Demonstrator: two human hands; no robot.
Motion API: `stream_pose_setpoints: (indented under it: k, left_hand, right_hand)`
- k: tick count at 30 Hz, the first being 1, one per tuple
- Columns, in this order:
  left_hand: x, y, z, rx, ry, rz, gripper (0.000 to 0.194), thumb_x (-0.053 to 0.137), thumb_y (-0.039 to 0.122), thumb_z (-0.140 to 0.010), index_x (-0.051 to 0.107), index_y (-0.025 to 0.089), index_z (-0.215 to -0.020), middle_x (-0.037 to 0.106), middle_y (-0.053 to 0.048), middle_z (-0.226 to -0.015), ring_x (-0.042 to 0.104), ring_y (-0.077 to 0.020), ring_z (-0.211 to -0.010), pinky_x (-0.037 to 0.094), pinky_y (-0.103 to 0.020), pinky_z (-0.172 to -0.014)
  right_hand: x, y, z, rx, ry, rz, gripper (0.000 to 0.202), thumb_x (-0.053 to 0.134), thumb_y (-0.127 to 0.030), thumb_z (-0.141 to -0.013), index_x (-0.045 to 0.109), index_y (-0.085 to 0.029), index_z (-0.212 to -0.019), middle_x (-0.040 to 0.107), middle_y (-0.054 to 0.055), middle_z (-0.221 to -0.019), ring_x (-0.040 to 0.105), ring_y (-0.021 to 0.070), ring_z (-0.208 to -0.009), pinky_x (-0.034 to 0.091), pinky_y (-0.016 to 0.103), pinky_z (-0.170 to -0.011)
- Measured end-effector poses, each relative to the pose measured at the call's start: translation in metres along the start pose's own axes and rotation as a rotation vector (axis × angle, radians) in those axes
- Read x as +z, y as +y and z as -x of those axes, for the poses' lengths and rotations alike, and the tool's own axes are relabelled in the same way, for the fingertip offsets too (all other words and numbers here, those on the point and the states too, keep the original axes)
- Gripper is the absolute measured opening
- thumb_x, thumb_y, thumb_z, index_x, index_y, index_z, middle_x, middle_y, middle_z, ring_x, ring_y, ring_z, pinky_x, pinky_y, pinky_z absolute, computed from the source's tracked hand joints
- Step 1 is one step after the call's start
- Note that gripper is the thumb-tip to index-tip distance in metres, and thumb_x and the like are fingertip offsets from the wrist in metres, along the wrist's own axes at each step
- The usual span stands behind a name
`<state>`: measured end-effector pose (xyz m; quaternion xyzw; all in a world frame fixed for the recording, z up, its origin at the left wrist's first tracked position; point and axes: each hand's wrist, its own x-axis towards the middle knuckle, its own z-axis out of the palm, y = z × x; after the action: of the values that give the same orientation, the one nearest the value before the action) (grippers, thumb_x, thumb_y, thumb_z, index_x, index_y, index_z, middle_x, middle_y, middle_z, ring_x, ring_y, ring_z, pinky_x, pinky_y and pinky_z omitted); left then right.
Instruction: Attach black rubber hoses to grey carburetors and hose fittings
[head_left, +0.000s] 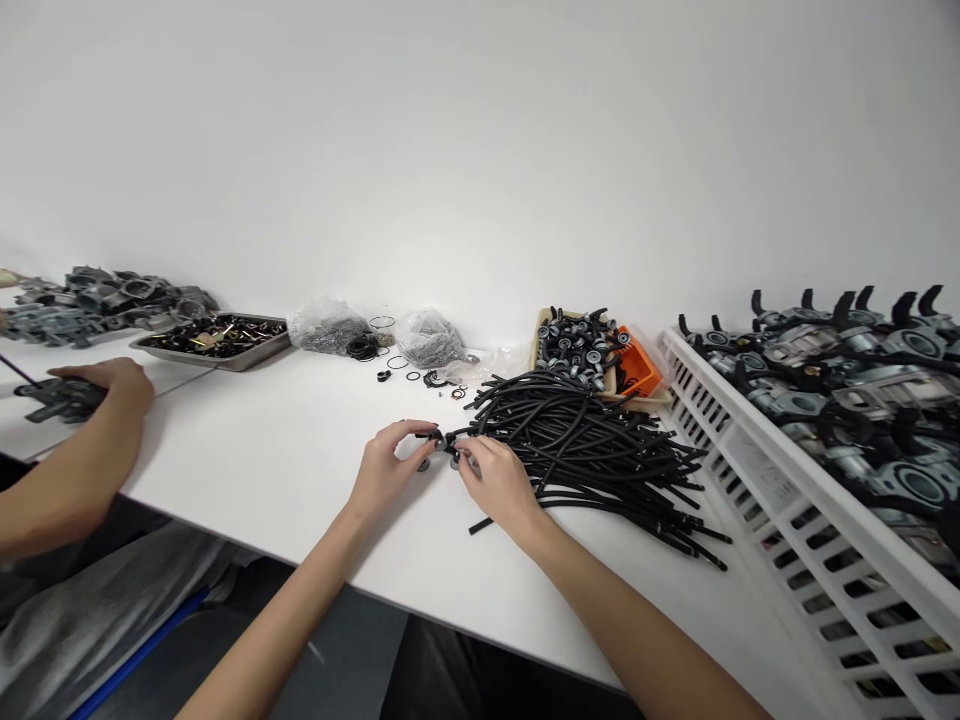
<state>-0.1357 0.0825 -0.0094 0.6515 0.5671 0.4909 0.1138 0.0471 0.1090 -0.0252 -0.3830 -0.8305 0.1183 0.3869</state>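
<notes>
My left hand (388,462) pinches a small black-and-grey fitting (441,440) between thumb and fingers, just above the white table (300,480). Close against it on the right, my right hand (496,478) is closed in a pinch too; its fingertips meet the fitting's near end and hide what lies between them. Small round grey pieces show just under the fingertips. A loose heap of black rubber hoses (592,450) lies directly right of my right hand, one hose end reaching out beneath the wrist.
Behind the hoses stand a cream bin (541,330) of similar fittings and an orange tray (637,362). A white crate (750,440) of metal castings fills the right. Plastic bags (429,338), rings and a metal tray (262,350) lie farther back. A co-worker's hand (116,385) holds a casting at left.
</notes>
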Motion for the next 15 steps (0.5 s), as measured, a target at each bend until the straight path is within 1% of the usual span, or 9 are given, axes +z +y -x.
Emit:
stream_pose_setpoints:
  k: [4,8,11,15]
  left_hand:
    - [0.0,-0.001,0.0,0.005,-0.003,-0.001,0.017,0.066,0.033,-0.079,0.071,0.024,-0.092,0.075,-0.004,-0.098,0.068,-0.0248,-0.097,0.052,-0.04,-0.091]
    - [0.0,-0.003,0.0,0.01,-0.007,-0.007,0.016,0.065,0.032,-0.079,0.071,0.024,-0.093,0.075,-0.003,-0.098,0.068,-0.0245,-0.097,0.051,-0.04,-0.091]
    - [0.0,-0.004,-0.001,0.018,-0.015,-0.012,0.016,0.065,0.033,-0.079,0.071,0.024,-0.092,0.075,-0.004,-0.097,0.068,-0.0248,-0.096,0.051,-0.041,-0.091]
    - [0.0,-0.005,0.0,0.028,-0.023,-0.017,0.016,0.065,0.034,-0.08,0.071,0.024,-0.091,0.075,-0.004,-0.096,0.068,-0.0243,-0.094,0.05,-0.04,-0.09]
  right_hand:
    - [0.0,0.0,-0.002,0.003,0.012,0.013,0.023,0.053,-0.01,-0.089,0.068,-0.019,-0.104,0.073,0.007,-0.099,0.067,0.021,-0.09,0.051,0.033,-0.085]
    - [0.0,0.0,-0.009,-0.033,0.007,0.073,0.025,0.052,-0.01,-0.092,0.067,-0.016,-0.111,0.072,0.009,-0.104,0.066,0.0228,-0.094,0.051,0.035,-0.088]
    - [0.001,0.002,-0.017,-0.085,-0.034,0.158,0.03,0.051,-0.009,-0.093,0.065,-0.015,-0.118,0.071,0.01,-0.101,0.065,0.0225,-0.092,0.051,0.035,-0.087]
    - [0.002,0.006,-0.023,-0.133,-0.096,0.227,0.033,0.053,-0.004,-0.09,0.067,-0.019,-0.116,0.068,0.008,-0.099,0.063,0.0218,-0.091,0.051,0.032,-0.08]
